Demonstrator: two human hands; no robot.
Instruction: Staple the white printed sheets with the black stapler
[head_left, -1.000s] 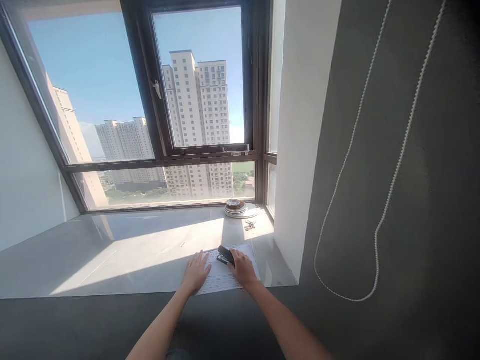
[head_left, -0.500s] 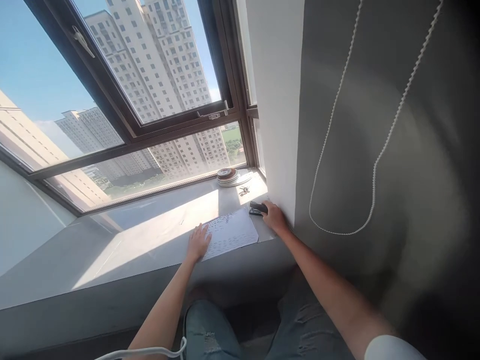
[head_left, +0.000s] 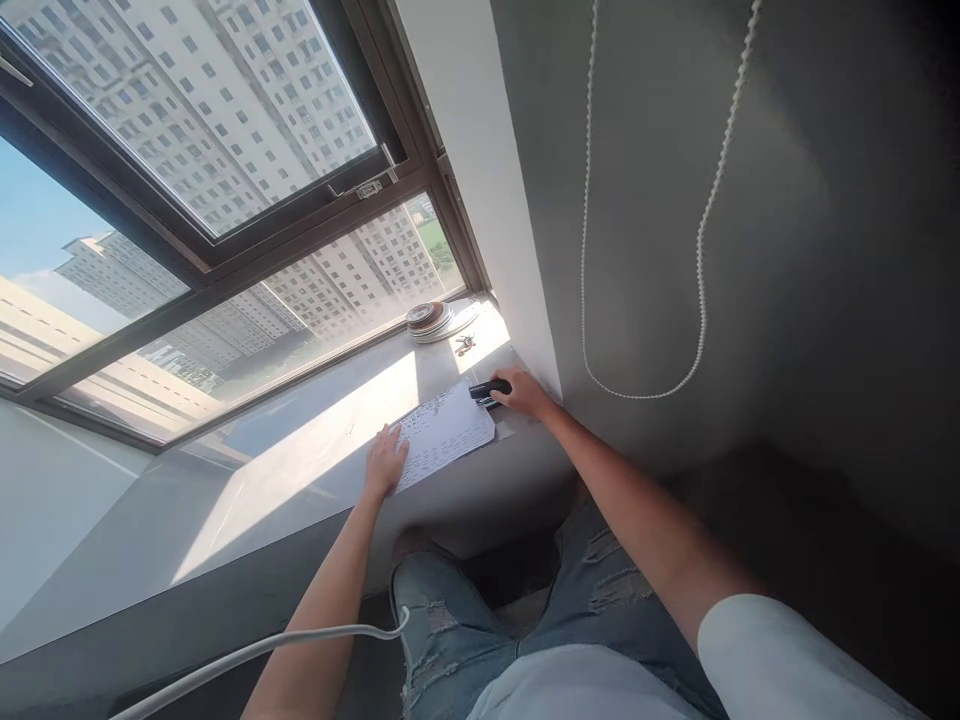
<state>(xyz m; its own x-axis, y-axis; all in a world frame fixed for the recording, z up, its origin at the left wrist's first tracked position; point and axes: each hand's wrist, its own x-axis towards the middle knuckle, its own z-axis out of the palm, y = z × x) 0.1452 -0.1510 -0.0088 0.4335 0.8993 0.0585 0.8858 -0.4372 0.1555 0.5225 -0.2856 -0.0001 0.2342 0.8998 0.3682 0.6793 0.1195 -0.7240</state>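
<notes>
White sheets of paper [head_left: 444, 432] with dark print lie on the windowsill. My left hand [head_left: 386, 462] rests flat on their left edge with its fingers spread. A black stapler [head_left: 487, 390] is at the right edge of the paper, its front end over the upper right part of the sheets. My right hand [head_left: 523, 392] is wrapped round the stapler's rear end. Whether its jaws have the paper between them is too small to tell.
Behind the paper, a stack of round items [head_left: 430, 322] and a small set of keys [head_left: 465, 345] sit near the window frame. A beaded cord [head_left: 702, 260] hangs at the right. A white cable [head_left: 255, 648] crosses my left forearm.
My right hand has brought the stapler leftward onto the right edge of the paper. My left hand stays on the sheets. The camera view has tilted down and turned.
</notes>
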